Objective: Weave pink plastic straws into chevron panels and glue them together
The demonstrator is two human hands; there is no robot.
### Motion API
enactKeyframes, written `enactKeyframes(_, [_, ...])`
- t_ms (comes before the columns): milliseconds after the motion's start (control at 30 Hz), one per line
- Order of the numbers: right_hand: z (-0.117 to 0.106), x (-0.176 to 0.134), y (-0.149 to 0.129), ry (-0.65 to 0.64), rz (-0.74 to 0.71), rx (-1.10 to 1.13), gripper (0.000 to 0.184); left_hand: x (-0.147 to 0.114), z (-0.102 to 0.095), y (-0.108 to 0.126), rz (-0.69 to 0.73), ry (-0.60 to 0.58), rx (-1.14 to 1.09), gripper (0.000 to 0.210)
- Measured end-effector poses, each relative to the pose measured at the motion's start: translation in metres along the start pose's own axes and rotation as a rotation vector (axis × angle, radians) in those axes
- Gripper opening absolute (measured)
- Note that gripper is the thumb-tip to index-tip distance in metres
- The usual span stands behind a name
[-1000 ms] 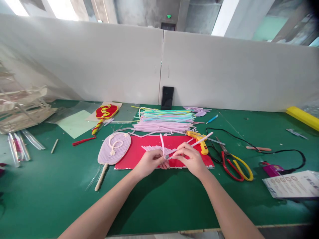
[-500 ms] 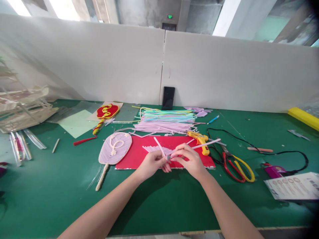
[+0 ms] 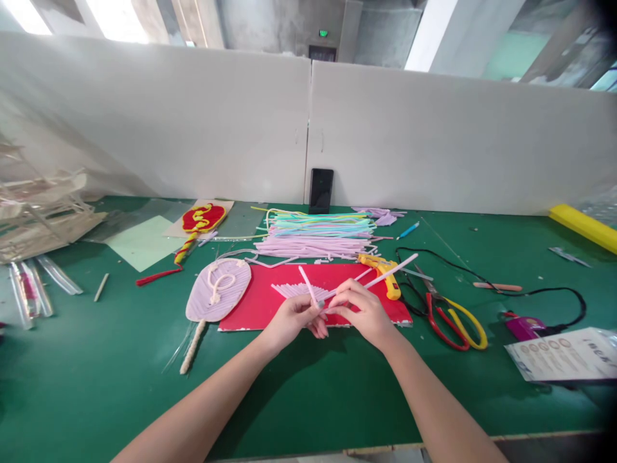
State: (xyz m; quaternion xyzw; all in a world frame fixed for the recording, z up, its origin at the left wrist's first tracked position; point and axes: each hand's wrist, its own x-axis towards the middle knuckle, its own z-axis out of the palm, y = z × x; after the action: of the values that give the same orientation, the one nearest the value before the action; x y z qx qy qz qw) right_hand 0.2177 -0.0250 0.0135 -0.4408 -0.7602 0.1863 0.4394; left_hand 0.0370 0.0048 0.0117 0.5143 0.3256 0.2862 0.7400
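A green worktop (image 3: 120,392) runs up to pale partition panels (image 3: 168,116), with gray concrete walls and a lit green sign (image 3: 322,33) in the room beyond. Above a glossy red board (image 3: 263,305) with a ragged white near edge, a person's left hand (image 3: 294,318) pinches a slender lilac strip (image 3: 307,284) between thumb and fingers, its end poking up at a slant. The right hand (image 3: 364,312), fingertips pressed together just beside it, grips a lilac length (image 3: 400,264) that slopes up to the right; whether the two are one bent piece cannot be told. Short lilac strips (image 3: 292,290) lie side by side on the board. Behind it sits a layered heap of straight strips (image 3: 315,244) in lilac, mint and yellow. At left, a ribbed, rounded lilac fan (image 3: 234,302) with a looped cream cord overlaps the board; a yellow glue gun (image 3: 393,287) rests at its right, near red-and-yellow-handled scissors (image 3: 430,312).
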Motion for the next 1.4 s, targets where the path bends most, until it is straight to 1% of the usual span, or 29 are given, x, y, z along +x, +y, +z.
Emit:
enactKeyframes(200, [0.003,0.000,0.001,0.023,0.014,-0.072,0.011,-0.001,0.004,0.003,-0.007,0.016,0.029,0.034])
enactKeyframes(333, [0.003,0.001,0.000,0.054,-0.009,-0.037,0.007,0.000,-0.001,0.002,0.005,0.051,0.041,0.034])
enactKeyframes(400, [0.001,0.001,-0.001,0.092,-0.020,0.020,0.015,0.002,-0.007,0.004,0.048,0.121,0.042,0.033])
enactKeyframes(467, [-0.003,0.002,-0.003,0.142,-0.023,0.081,0.024,0.003,-0.013,0.007,0.110,0.227,0.038,0.031])
enactKeyframes(533, [-0.006,0.002,-0.006,0.170,0.000,0.128,0.024,0.004,-0.016,0.010,0.165,0.326,0.035,0.029])
enactKeyframes(600, [-0.005,0.003,-0.007,0.175,0.078,0.168,0.016,0.003,-0.014,0.011,0.203,0.375,0.041,0.028])
enactKeyframes(667, [-0.001,0.003,-0.006,0.160,0.230,0.228,0.014,0.002,-0.009,0.010,0.220,0.356,0.064,0.029])
enactKeyframes(733, [0.005,0.003,-0.004,0.160,0.372,0.301,0.018,0.001,-0.003,0.005,0.212,0.291,0.096,0.029])
enactKeyframes(767, [0.008,0.003,-0.003,0.168,0.414,0.331,0.019,0.001,0.000,0.003,0.205,0.253,0.102,0.029])
enactKeyframes(867, [0.012,0.004,-0.002,0.197,0.446,0.385,0.018,0.001,0.003,-0.003,0.169,0.161,0.091,0.029])
enactKeyframes(933, [0.012,0.005,-0.003,0.190,0.447,0.422,0.018,0.000,0.003,-0.005,0.161,0.131,0.069,0.029])
enactKeyframes(1067, [0.012,0.006,-0.006,0.161,0.422,0.512,0.020,-0.001,0.004,-0.003,0.211,0.129,0.036,0.029])
enactKeyframes(1133, [0.015,0.005,-0.005,0.168,0.446,0.563,0.021,-0.002,0.004,-0.001,0.212,0.128,0.052,0.030])
enactKeyframes(1200, [0.017,0.005,-0.002,0.202,0.488,0.587,0.021,-0.001,0.003,0.000,0.194,0.092,0.084,0.028])
enactKeyframes(1267, [0.017,0.006,0.001,0.270,0.516,0.577,0.023,0.000,-0.001,0.002,0.198,0.064,0.161,0.023])
enactKeyframes(1333, [0.014,0.009,0.003,0.373,0.534,0.562,0.024,0.002,-0.010,0.004,0.244,0.126,0.319,0.023])
enactKeyframes(1400, [0.009,0.013,0.003,0.455,0.553,0.556,0.024,0.003,-0.023,0.008,0.308,0.346,0.568,0.015])
